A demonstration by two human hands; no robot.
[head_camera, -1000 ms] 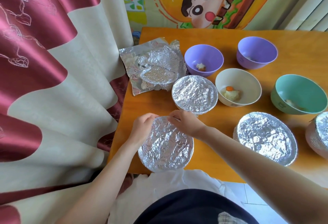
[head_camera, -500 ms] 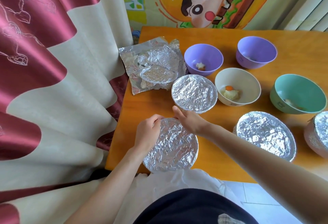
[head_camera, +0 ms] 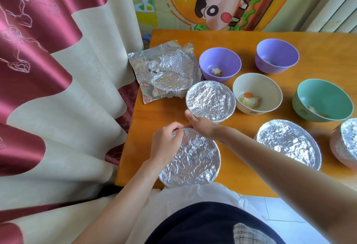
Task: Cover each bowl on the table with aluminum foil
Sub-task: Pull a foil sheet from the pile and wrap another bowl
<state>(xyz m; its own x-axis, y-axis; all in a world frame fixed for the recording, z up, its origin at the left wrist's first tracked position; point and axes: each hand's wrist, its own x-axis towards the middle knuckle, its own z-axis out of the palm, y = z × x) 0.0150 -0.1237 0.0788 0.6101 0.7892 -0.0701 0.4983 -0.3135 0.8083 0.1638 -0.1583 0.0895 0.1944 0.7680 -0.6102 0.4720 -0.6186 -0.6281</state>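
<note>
We hold the foil-covered bowl [head_camera: 190, 158] at the near edge of the table [head_camera: 241, 182]. The left hand [head_camera: 164, 143] pinches its far-left rim. The right hand [head_camera: 201, 125] meets the far rim, grip unclear. Spare foil [head_camera: 170, 69] lies ahead-left, nearer the left hand.

Person is wearing white garment [head_camera: 193, 193], dark navy garment [head_camera: 202, 224] with plaid patch [head_camera: 249, 234]; left hand [head_camera: 164, 145], right hand [head_camera: 201, 125] going bare.
</note>
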